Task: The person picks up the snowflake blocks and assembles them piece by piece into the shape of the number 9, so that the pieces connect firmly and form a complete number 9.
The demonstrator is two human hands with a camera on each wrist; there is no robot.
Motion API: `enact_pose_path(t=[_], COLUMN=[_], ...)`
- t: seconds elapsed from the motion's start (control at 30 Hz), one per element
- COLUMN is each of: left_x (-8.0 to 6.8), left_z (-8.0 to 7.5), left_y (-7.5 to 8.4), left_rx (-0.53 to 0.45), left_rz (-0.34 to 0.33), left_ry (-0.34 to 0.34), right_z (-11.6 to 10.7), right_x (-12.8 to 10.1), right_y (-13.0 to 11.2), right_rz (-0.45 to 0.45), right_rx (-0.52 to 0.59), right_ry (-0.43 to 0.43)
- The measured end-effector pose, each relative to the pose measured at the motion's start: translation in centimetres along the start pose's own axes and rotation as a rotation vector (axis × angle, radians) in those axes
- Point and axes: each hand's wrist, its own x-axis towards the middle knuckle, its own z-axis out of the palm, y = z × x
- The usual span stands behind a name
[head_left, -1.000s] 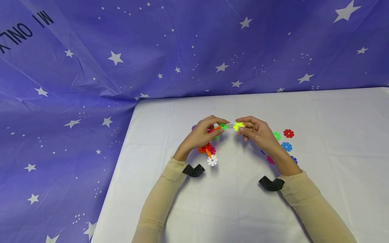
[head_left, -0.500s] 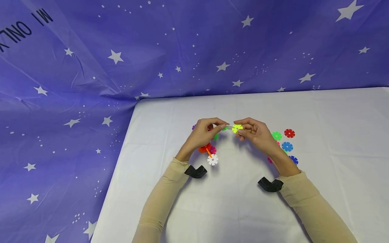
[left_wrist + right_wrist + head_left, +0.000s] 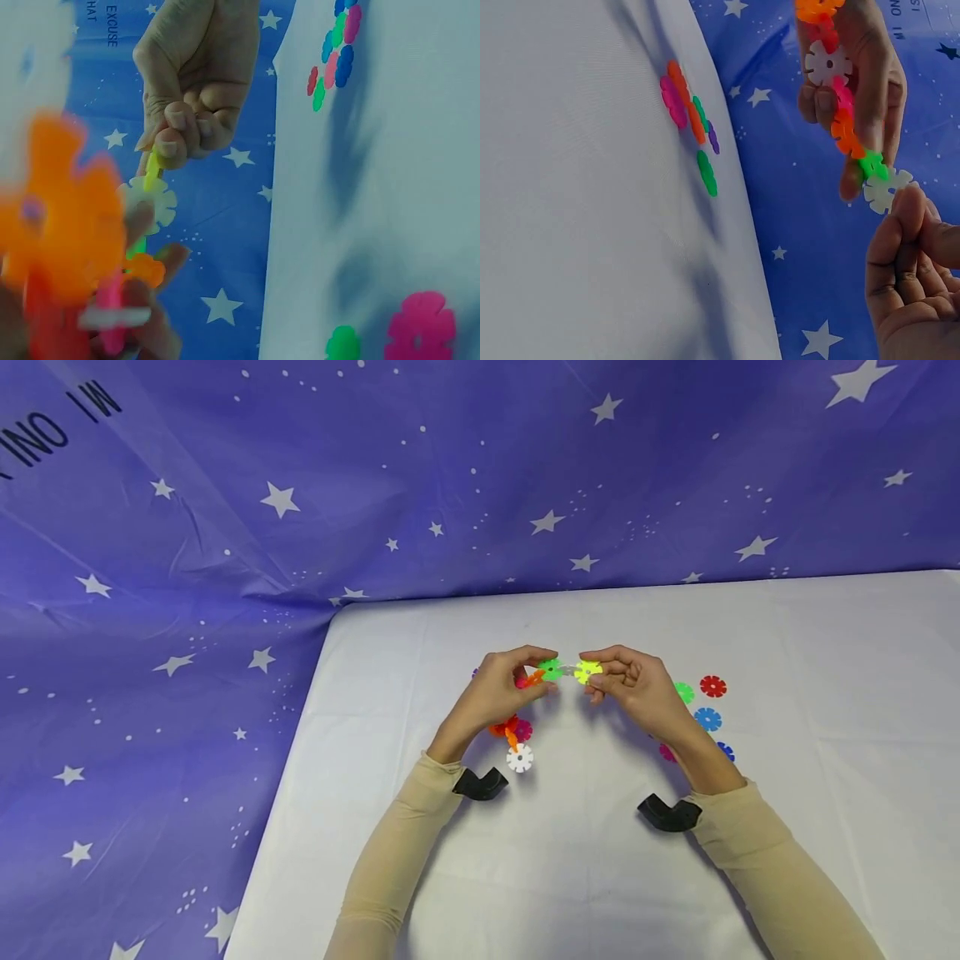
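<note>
A chain of notched snowflake discs runs between the hands, above the table. The left hand (image 3: 498,689) holds it near the green disc (image 3: 551,670), its thumb below and fingers above. In the right wrist view, orange, pink and white discs (image 3: 829,64) lie along the left palm. The chain's lower end hangs below that hand, ending in a white disc (image 3: 520,758). The right hand (image 3: 633,689) pinches the yellow disc (image 3: 588,672) between thumb and fingers. A translucent whitish disc (image 3: 883,191) sits between green and yellow. In the left wrist view an orange disc (image 3: 75,217) looms close, blurred.
Loose discs lie by the right forearm, among them a red one (image 3: 713,686) and a blue one (image 3: 708,719). More lie beneath the left hand, including a pink disc (image 3: 673,101) and a green disc (image 3: 707,174). A starry purple-blue cloth (image 3: 450,485) hangs behind the white table (image 3: 570,860).
The left fingers have drawn back left from the translucent disc, so the green disc shows fully. The hanging white disc has swung slightly left. The right hand keeps its pinch on the yellow disc.
</note>
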Motion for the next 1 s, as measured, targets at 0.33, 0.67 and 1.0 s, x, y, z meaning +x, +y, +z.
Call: enact_pose_path(t=[0.33, 0.67, 1.0], left_x=[-0.2, -0.2, 0.0], left_z=[-0.1, 0.4, 1.0], left_y=[0.7, 0.7, 0.5], left_rx=[0.065, 0.046, 0.119], left_rz=[0.027, 0.015, 0.049], left_ry=[-0.022, 0.011, 0.055], right_z=[0.0, -0.1, 0.1], right_x=[-0.1, 0.0, -0.1], right_y=[-0.2, -0.3, 0.1], right_rz=[-0.021, -0.014, -0.026], right_rx=[-0.016, -0.015, -0.024], right_ry=[0.002, -0.003, -0.004])
